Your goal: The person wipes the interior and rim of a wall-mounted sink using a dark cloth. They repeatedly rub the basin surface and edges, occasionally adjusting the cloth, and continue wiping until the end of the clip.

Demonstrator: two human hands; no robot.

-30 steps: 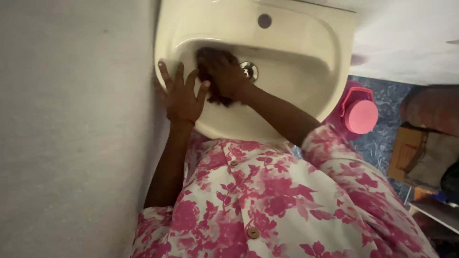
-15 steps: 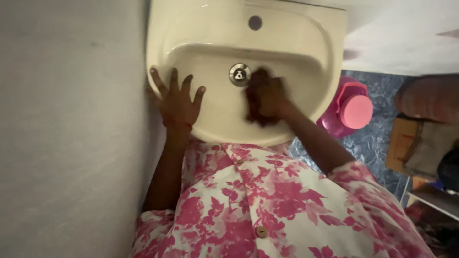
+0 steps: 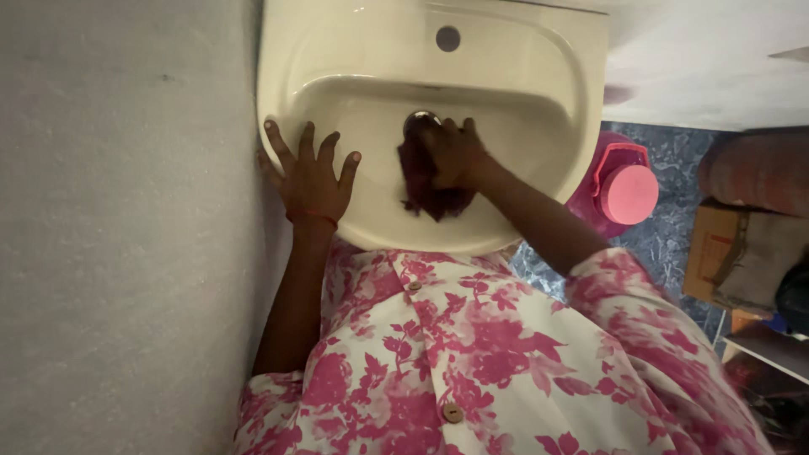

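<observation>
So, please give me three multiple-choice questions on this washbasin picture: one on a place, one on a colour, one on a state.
1. Where does the left hand rest?
A. on the left rim of the cream ceramic washbasin
B. on the pink container
C. on the floor

2. What colour is the round lid of the plastic container beside the basin?
A. green
B. pink
C. white

3. How is the right hand?
A. open in the air
B. pressing a dark crumpled cloth inside the bowl, near the drain
C. flat on the wall

Answers: 1 A, its fingers spread over the rim by the wall. 2 B, the lid shows pink. 3 B, the fingers close over the cloth.
</observation>
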